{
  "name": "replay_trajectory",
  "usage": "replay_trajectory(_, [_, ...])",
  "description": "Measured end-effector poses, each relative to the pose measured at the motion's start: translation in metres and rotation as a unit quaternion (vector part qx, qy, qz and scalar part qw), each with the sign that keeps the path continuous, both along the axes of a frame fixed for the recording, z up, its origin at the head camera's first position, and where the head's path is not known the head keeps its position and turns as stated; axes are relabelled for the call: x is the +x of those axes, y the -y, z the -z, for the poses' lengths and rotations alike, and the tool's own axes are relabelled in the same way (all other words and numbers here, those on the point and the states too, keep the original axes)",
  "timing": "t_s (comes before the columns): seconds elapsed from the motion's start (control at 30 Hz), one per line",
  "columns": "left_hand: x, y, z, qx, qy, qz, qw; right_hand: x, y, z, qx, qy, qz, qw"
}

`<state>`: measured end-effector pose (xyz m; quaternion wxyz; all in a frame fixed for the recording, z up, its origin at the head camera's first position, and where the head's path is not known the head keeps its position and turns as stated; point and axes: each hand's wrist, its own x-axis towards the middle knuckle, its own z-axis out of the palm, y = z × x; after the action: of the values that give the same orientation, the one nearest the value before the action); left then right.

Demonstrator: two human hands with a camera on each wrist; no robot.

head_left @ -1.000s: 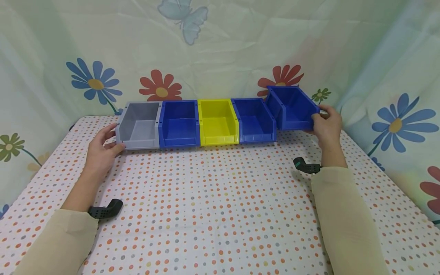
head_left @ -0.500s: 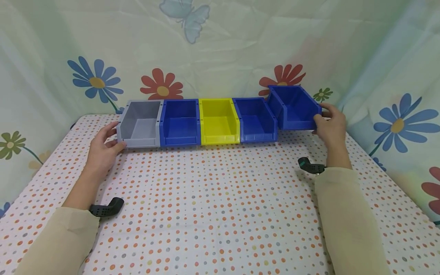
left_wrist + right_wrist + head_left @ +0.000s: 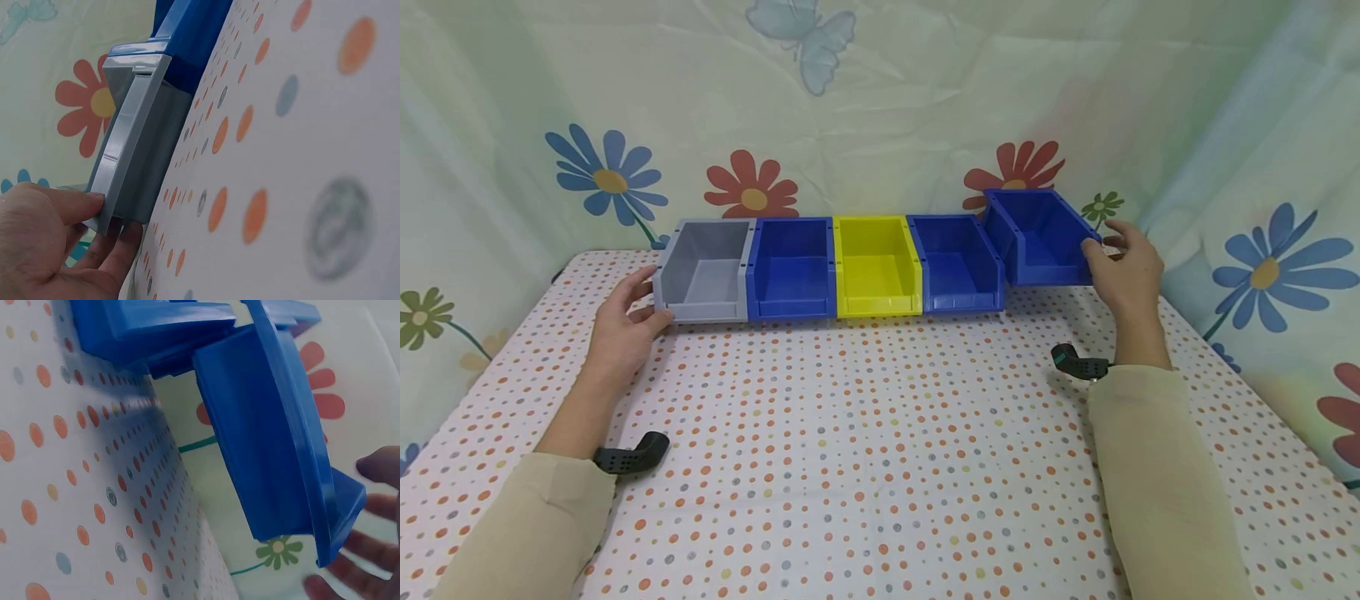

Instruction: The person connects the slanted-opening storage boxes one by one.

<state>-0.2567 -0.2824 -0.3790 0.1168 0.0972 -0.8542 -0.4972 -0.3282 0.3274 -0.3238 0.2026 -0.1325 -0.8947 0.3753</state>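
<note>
A row of joined plastic storage bins spans the far part of the table. At its left end, my left hand [image 3: 625, 329] pinches the front corner of the grey bin [image 3: 703, 313], thumb on the front lip and fingers at its side. To the right follow a blue bin [image 3: 793, 308], a yellow bin [image 3: 880, 305] and another blue bin [image 3: 962, 300]. The rightmost blue bin [image 3: 1048, 273] sits higher and tilted against its neighbour, its base off the table in the right wrist view. My right hand [image 3: 1127, 271] is beside its outer wall, thumb and fingers [image 3: 369, 550] spread.
A dotted cloth [image 3: 850, 450] covers the table. Behind and at the sides hangs a flowered fabric backdrop [image 3: 895, 100], close behind the bins. Each wrist wears a black camera mount [image 3: 632, 455].
My right hand has shifted slightly right and its fingers have loosened from the rightmost blue bin, which stays tilted in place. My left hand keeps its hold on the grey bin.
</note>
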Motion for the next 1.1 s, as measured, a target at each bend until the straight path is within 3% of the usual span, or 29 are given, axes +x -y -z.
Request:
replay_trajectory(0.17, [0.000, 0.001, 0.001, 0.002, 0.000, 0.002, 1.0000, 0.002, 0.009, -0.006, 0.036, -0.050, -0.033, 0.9976])
replay_trajectory(0.43, [0.000, 0.001, -0.001, 0.000, 0.000, 0.003, 1.0000, 0.005, 0.023, -0.012, 0.080, -0.060, -0.071, 0.9925])
replay_trajectory(0.73, [0.001, 0.000, 0.000, 0.005, 0.002, 0.001, 1.0000, 0.005, 0.037, -0.012, 0.129, -0.094, -0.149, 0.9758])
replay_trajectory(1.1, [0.003, 0.000, -0.001, -0.001, -0.001, 0.007, 1.0000, 0.003, 0.055, -0.011, 0.144, -0.041, -0.219, 0.9641])
